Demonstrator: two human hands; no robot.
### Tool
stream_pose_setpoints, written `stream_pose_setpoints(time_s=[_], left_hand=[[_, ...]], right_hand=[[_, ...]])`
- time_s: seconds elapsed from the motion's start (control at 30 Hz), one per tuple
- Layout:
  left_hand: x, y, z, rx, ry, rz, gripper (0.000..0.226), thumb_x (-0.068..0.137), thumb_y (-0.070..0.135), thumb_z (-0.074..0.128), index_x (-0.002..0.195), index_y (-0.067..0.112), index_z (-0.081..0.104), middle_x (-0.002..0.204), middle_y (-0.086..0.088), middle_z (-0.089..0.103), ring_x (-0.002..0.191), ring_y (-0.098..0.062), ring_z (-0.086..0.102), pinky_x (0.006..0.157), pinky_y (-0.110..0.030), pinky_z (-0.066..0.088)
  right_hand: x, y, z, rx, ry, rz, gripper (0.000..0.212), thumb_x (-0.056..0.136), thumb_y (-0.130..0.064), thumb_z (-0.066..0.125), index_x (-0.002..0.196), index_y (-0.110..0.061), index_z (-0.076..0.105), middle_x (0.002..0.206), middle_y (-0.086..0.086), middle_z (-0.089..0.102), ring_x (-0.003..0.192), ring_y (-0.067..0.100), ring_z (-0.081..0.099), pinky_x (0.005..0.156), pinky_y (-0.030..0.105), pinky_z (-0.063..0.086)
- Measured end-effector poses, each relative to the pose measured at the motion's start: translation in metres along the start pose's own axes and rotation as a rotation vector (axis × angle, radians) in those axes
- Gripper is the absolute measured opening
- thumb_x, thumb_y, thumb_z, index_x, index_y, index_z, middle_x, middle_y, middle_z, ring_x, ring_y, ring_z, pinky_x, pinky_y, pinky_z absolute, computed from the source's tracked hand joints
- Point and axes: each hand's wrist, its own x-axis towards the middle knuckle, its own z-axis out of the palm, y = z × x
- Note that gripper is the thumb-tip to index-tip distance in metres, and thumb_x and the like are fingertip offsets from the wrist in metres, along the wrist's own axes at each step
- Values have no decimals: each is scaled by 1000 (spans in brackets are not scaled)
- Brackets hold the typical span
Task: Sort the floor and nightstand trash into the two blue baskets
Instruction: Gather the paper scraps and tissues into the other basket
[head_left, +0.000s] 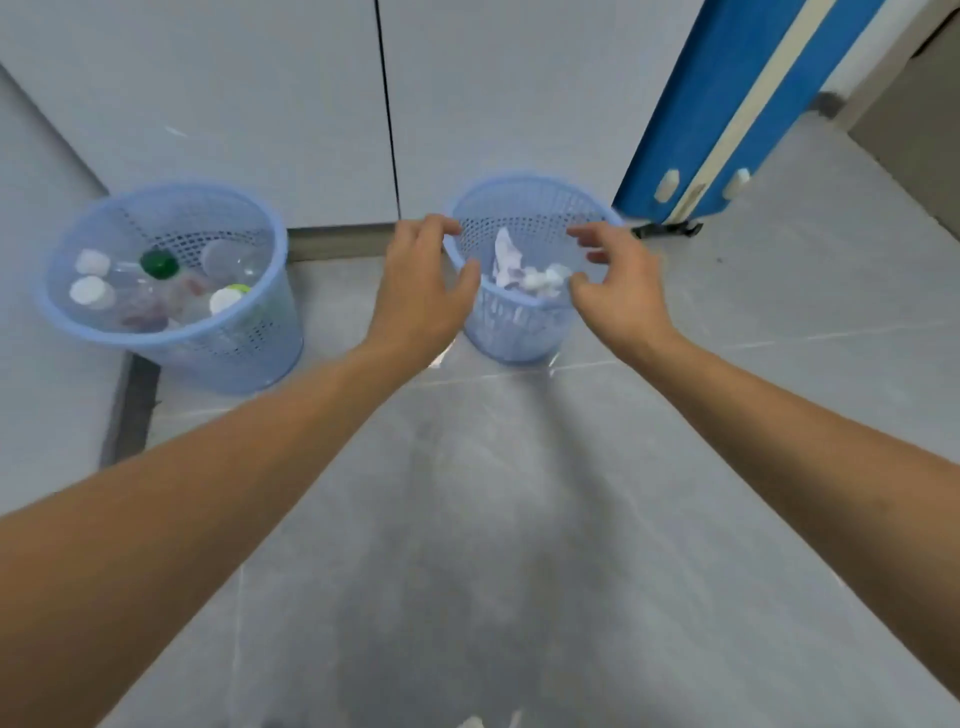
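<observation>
Far left, the left basket (171, 291) stands on the floor (467, 519) in the corner against the grey wall panels (234, 104); in it we see clear plastic bottles (156, 291), one with a green cap (159, 264), the others white-capped. Our left forearm (208, 467) runs from bottom left up toward centre, nearly straight at the elbow. Left hand (423, 291) is palm-down, fingers spread and curled, thumb out to the right, sitting at the left rim of the right basket (524, 322); blur keeps us from telling whether it touches the rim. Nothing held in it. The right basket is upright on the floor just in front of the wall base, well apart from the left one, with crumpled white paper (524, 267) inside. Right hand (623, 291) mirrors the left at the basket's right rim: palm-down, fingers spread and curled inward over the opening, empty, contact also unclear. Right forearm (805, 431) comes in from the lower right. Both hands flank the basket at about equal height. Far right, a blue-and-white panel (727, 119) leans near the wall.
</observation>
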Motion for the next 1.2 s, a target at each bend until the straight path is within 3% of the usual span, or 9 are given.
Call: stream_pose_setpoints(time_s=[0.07, 0.17, 0.37, 0.53, 0.67, 0.77, 0.93, 1.07, 1.2], left_hand=[[-43, -10, -29, 34, 2, -62, 26, 90, 25, 61, 114, 15, 58, 112, -3, 56, 100, -14, 56, 91, -35, 50], [-128, -30, -64, 57, -47, -133, 22, 89, 27, 60, 109, 19, 58, 106, -2, 60, 95, -14, 58, 87, -38, 51], [-310, -78, -114, 295, -204, -360, 27, 91, 35, 61, 117, 25, 61, 113, -2, 58, 110, -25, 55, 86, -45, 52], [-417, -104, -134, 495, -446, -455, 48, 85, 47, 65, 130, 32, 59, 130, -5, 49, 125, -33, 44, 92, -53, 47], [-464, -92, -113, 549, -624, -370, 73, 69, 65, 66, 136, 38, 52, 149, -11, 38, 142, -38, 30, 103, -59, 39], [-486, -86, -95, 604, -765, -330, 95, 64, 71, 67, 149, 44, 34, 162, -12, 20, 149, -41, 16, 109, -61, 32], [-509, -97, -77, 648, -915, -311, 111, 69, 49, 81, 155, 44, 12, 166, -10, -2, 149, -38, 13, 105, -52, 41], [-511, -101, -71, 619, -918, -312, 109, 78, 36, 77, 154, 48, 0, 165, -9, -5, 145, -38, 15, 99, -49, 46], [-511, -97, -73, 529, -803, -217, 95, 75, 49, 65, 155, 49, 12, 166, -11, 12, 143, -40, 25, 92, -54, 46]], right_hand=[[-45, -19, 15, 96, -3, 0, 40, 73, -9, 56, 111, -15, 67, 106, 6, 67, 92, 15, 63, 88, 34, 54], [-140, -42, 44, 123, -85, 6, 37, 69, -6, 56, 104, -15, 67, 93, 6, 65, 84, 18, 62, 85, 38, 54], [-346, -56, 95, -55, -545, 93, 44, 75, -17, 62, 119, -22, 61, 111, 3, 53, 107, 27, 56, 89, 43, 52], [-446, -44, 91, -268, -767, 192, 61, 71, -22, 67, 130, -29, 54, 125, 1, 41, 115, 29, 40, 86, 45, 53], [-483, -22, 72, -425, -874, 219, 85, 62, -29, 68, 142, -39, 43, 147, 3, 29, 131, 33, 29, 82, 52, 57], [-488, -12, 69, -468, -915, 166, 96, 65, -28, 68, 151, -44, 30, 160, 2, 17, 138, 34, 22, 79, 52, 59], [-486, -5, 87, -550, -899, 80, 110, 65, -24, 82, 150, -52, 18, 164, -3, 11, 123, 33, 33, 73, 48, 59], [-487, 3, 98, -574, -842, 64, 92, 65, -13, 77, 142, -41, 34, 151, 0, 26, 115, 33, 37, 58, 40, 57], [-487, 9, 100, -585, -840, 83, 66, 74, -19, 73, 131, -32, 42, 132, 4, 38, 106, 32, 41, 53, 37, 48]])
